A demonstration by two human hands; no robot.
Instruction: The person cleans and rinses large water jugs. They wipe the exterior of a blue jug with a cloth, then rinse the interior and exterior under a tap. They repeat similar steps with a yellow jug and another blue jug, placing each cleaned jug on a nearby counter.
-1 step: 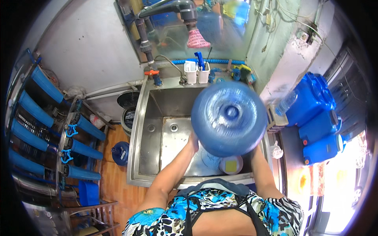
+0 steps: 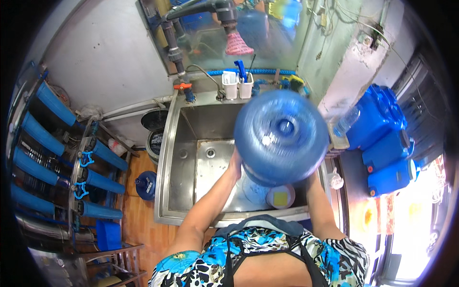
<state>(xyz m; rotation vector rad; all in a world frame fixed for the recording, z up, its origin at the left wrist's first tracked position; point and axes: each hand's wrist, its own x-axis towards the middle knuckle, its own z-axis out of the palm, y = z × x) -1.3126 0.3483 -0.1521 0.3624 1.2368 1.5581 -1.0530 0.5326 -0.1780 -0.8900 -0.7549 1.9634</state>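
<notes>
A large round blue water jug (image 2: pixel 282 158), its circular bottom turned up toward me, is held over the right side of the steel sink (image 2: pixel 191 165). My left hand (image 2: pixel 235 166) grips its left side, with the fingers partly hidden. On the jug's right side is my right hand (image 2: pixel 313 178), mostly hidden behind it. Under the jug, a light-blue translucent object (image 2: pixel 256 191) stands in the sink, partly covered. Beside that lies a white bowl (image 2: pixel 273 201) with a yellow sponge (image 2: pixel 281 198) in it.
A grey pipe with a pink-wrapped outlet (image 2: pixel 239 44) hangs above the sink's back. White holders (image 2: pixel 230 91) with brushes stand on the back ledge near an orange-handled valve (image 2: pixel 182 86). Blue containers (image 2: pixel 387 160) stand at right; another blue jug (image 2: pixel 146 185) sits on the floor at left.
The jug has shifted slightly to the right in view, its bottom's centre a little higher. Both hands stay on it.
</notes>
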